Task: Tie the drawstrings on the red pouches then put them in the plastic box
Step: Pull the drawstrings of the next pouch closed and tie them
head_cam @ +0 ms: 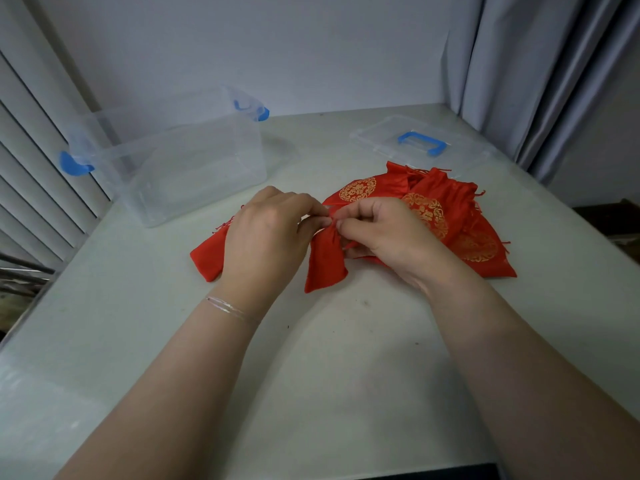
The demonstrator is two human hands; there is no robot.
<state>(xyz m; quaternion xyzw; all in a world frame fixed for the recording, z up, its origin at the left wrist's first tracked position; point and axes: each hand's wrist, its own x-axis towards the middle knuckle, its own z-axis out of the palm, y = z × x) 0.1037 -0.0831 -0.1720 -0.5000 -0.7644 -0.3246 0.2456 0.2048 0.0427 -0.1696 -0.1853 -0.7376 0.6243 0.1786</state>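
I see my left hand and right hand both pinching the red pouch's gathered neck, just right of the plastic box.

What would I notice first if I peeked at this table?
The bright red pouches with gold circle patterns, piled at the middle right. In front of them, the left hand and right hand pinch the neck of one red pouch. A clear plastic box with blue clips sits back left.

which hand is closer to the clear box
Left. The left hand is just in front of the box, a short gap away; the right hand is further right, by the pouch pile.
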